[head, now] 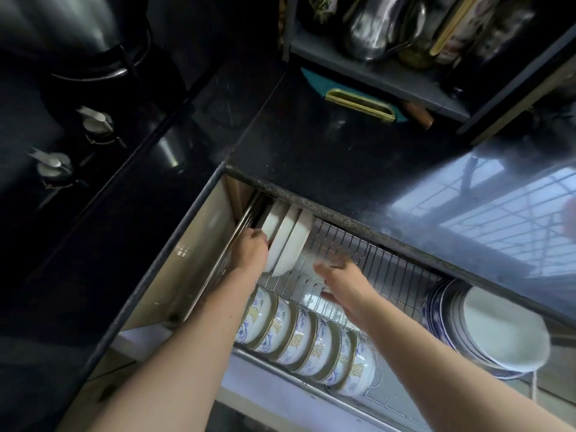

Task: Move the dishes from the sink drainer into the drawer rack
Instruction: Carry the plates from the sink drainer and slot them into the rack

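The pulled-out drawer holds a wire rack [383, 269]. At its far left stand three white plates [288, 238] on edge. My left hand [252, 249] is against the leftmost plate, with its fingers hidden behind the plate's rim. My right hand [341, 282] hovers over the bare wires just right of the plates, blurred, fingers spread and holding nothing that I can see. A row of several blue-patterned bowls [299, 335] stands along the rack's near side. A stack of plates and a white bowl [492, 328] leans at the right end.
The dark countertop [327, 151] overhangs the drawer's back. A shelf [389, 67] above it carries steel pots, jars and chopsticks. A teal board with a yellow handle [358, 104] lies beneath the shelf. Stove knobs [93, 123] sit at the left.
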